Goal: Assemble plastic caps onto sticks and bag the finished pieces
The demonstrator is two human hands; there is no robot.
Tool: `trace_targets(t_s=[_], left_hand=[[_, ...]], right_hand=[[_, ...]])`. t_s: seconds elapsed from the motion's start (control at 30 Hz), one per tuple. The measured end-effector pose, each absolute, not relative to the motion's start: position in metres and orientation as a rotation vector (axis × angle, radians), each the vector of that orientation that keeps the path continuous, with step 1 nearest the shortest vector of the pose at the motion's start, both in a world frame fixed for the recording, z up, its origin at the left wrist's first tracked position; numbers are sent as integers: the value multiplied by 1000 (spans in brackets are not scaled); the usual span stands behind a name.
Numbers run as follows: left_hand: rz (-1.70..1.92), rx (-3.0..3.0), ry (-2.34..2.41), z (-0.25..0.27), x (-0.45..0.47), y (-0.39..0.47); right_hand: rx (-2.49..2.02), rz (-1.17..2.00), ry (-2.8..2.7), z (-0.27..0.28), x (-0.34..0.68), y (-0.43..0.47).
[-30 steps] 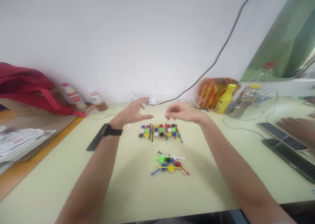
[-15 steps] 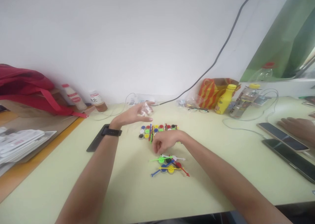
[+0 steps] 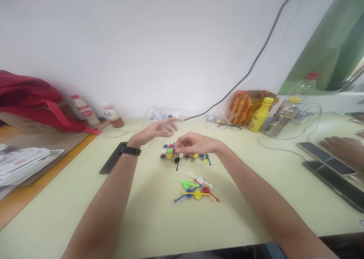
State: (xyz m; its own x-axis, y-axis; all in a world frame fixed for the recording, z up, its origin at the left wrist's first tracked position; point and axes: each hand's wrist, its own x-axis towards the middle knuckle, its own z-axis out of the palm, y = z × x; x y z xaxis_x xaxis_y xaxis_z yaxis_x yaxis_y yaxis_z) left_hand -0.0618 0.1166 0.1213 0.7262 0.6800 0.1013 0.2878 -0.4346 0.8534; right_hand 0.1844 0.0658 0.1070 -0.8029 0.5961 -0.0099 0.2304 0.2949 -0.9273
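My right hand (image 3: 196, 143) pinches a black arrow spinner (image 3: 176, 161), its pointer hanging toward the table. Just behind the spinner, and partly covered by this hand, lie rows of small coloured discs with loose arrow pointers; a yellow disc (image 3: 169, 156) is at the left side. To the left my left hand (image 3: 157, 131) hovers with fingers apart, a black watch (image 3: 129, 150) on its wrist. In front of both hands rest several assembled spinners: green (image 3: 186, 184), white (image 3: 200, 180), red (image 3: 206, 190), blue (image 3: 189, 193) and yellow (image 3: 197, 195).
A dark phone (image 3: 111, 159) lies under my left forearm. Bottles, glasses (image 3: 229, 126) and a striped bag (image 3: 241, 107) line the wall. At right are two phones and another person's hand (image 3: 341, 149). Papers (image 3: 25, 164) and a red bag (image 3: 31, 96) are at left.
My right hand has moved up and away from me, now with the black spinner, which was among the front group. Clear plastic seen at my left fingers no longer shows there.
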Motion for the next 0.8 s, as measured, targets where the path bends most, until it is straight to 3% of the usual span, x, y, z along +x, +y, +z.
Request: trace_targets(t_s=[0.2,0.43,0.8], left_hand=[[497,1999,729,121,-55,115],[487,2098,732,128,-38,104],[410,2045,614,128,-10,90]], right_hand=[[-560,1414,-2022,148,227,55],[-766,884,-1678,166,264,56],[-981,726,-1992,148,244,67]])
